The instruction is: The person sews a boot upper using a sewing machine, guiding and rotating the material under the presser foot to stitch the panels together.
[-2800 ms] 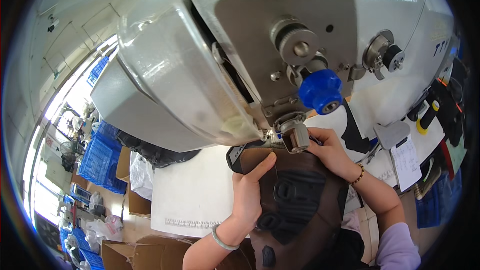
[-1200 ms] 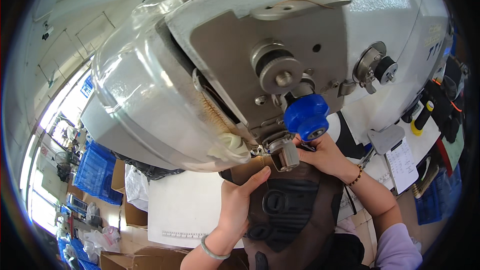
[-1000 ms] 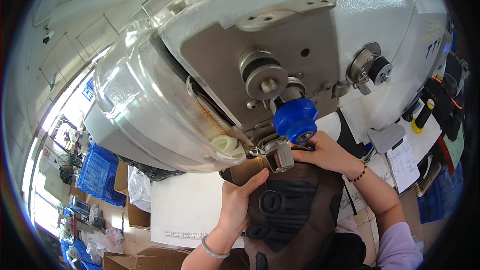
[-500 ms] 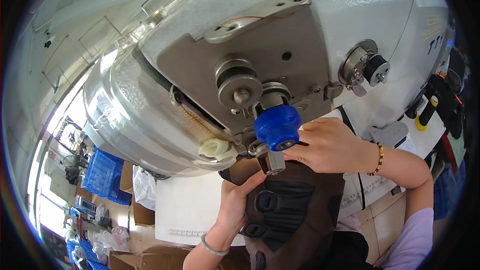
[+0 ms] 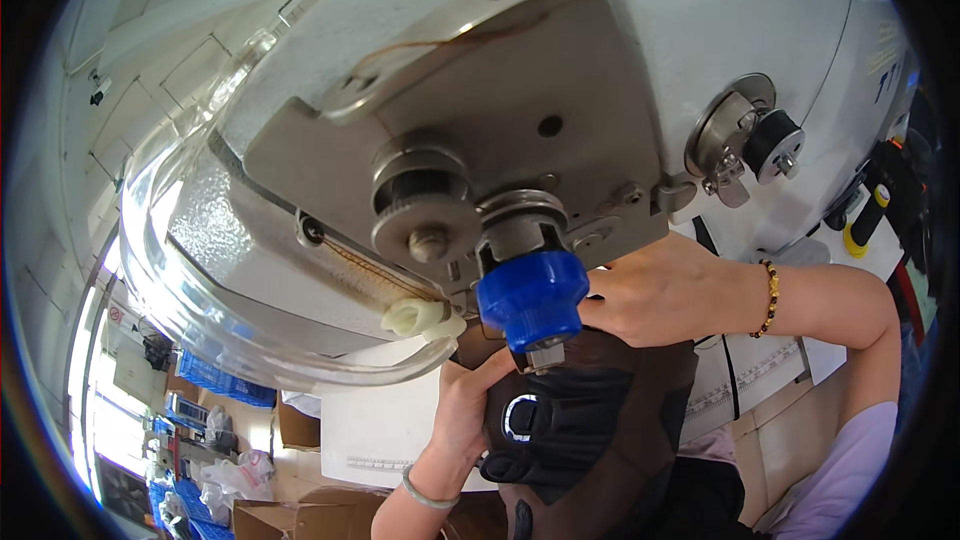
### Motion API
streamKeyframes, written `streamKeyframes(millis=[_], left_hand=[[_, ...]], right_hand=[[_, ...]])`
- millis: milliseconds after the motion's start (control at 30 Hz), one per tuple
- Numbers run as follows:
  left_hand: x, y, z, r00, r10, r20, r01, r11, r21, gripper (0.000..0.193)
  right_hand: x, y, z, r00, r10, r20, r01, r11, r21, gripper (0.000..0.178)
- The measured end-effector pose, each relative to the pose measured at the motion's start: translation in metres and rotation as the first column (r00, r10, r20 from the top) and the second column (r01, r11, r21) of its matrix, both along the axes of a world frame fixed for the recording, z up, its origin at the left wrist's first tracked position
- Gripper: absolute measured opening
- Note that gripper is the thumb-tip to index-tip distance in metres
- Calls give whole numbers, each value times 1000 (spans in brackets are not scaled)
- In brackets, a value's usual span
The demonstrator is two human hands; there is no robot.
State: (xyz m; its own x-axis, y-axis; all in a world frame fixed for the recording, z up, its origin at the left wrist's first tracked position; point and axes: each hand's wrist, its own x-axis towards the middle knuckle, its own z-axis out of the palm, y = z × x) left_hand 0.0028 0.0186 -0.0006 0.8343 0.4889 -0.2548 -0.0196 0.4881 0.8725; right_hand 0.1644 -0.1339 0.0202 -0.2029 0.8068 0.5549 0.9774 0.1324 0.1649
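A large white-grey sewing machine head fills the upper view, very close to the camera. A blue knob hangs at its lower end. Under it lies a dark brown piece with black straps and a metal buckle. My left hand, with a bracelet on the wrist, presses on the left edge of that piece just below the knob. My right hand, with a bead bracelet, reaches in from the right behind the knob; its fingertips are hidden by the knob.
A white work table lies under the piece. Cardboard boxes and blue crates stand at the lower left. Tools with black, yellow and red handles hang at the right edge.
The view has moved much closer to the machine head, which now fills the frame. My right hand has risen from the brown piece up to the blue knob; my left hand stays on the piece.
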Motion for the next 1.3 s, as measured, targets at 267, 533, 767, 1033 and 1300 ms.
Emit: streamKeyframes(millis=[267,533,767,1033,1300], left_hand=[[0,0,-2,999,-30,-37,39,961,275,19],[2,-19,-5,998,58,20,-60,989,138,14],[2,-19,-7,996,58,72,-63,995,73,19],[-1,-14,-7,993,23,115,-23,1000,-2,26],[2,-13,1,998,18,66,-20,999,35,24]], right_hand=[[0,5,-10,1000,-9,29,7,999,52,19],[5,5,-2,998,-45,38,42,997,69,16],[6,8,1,996,-55,65,52,998,39,16],[2,11,-6,993,-54,108,46,996,75,14],[3,7,1,988,-76,134,73,997,27,13]])
